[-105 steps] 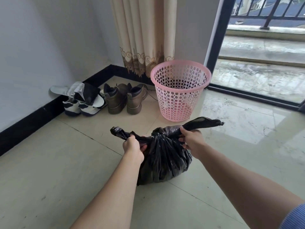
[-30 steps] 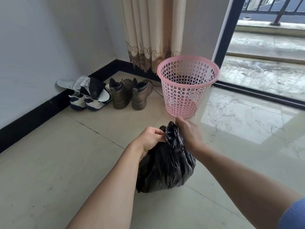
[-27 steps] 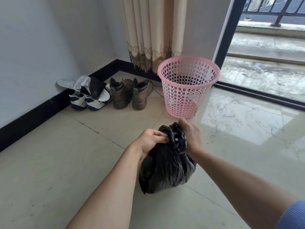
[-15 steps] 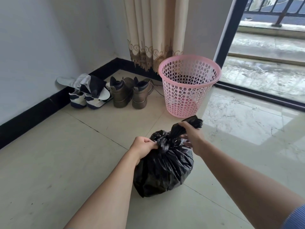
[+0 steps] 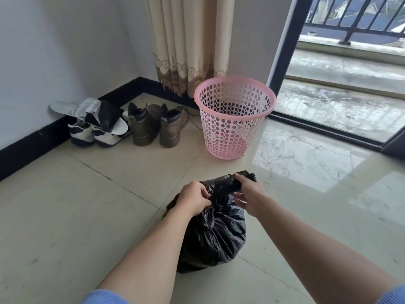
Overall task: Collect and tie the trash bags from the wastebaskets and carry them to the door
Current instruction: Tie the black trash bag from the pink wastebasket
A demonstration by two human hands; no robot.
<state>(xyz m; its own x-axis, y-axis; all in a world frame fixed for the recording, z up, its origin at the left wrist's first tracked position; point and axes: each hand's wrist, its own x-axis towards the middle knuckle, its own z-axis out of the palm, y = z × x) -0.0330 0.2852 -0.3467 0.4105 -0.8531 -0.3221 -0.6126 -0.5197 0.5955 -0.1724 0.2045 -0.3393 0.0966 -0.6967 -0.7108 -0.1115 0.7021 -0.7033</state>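
Head camera, looking down at the floor: a black plastic trash bag (image 5: 215, 235), bulging and crinkled, sits on the glossy beige floor tiles (image 5: 76, 216) in the near centre of the scene, its neck gathered into a bunch at the top. The left hand (image 5: 192, 199) has its fingers curled round that gathered neck from the left side. The right hand (image 5: 248, 196) pinches a twisted tail of the bag between thumb and upper fingers at the far right of the neck; its lower fingers lie looser beneath. Both forearms reach in from the near edge, with a blue ribbed sleeve (image 5: 103, 298) showing at the left elbow.

Farther off and slightly right stands a round pink plastic wastebasket (image 5: 232, 119) with perforated walls, upright and apart from the bag. Left of it, a pair of brown ankle boots (image 5: 153, 126) stands side by side, and farther left are white and navy sneakers (image 5: 92, 132) with white slippers (image 5: 65, 106) and a dark cloth piled on them, against the black baseboard (image 5: 26, 145). A cream curtain with a patterned hem (image 5: 188, 44) hangs behind the basket. On the far right, a dark door frame (image 5: 285, 44) borders a wet balcony floor (image 5: 341, 102) and a dark railing (image 5: 355, 16).
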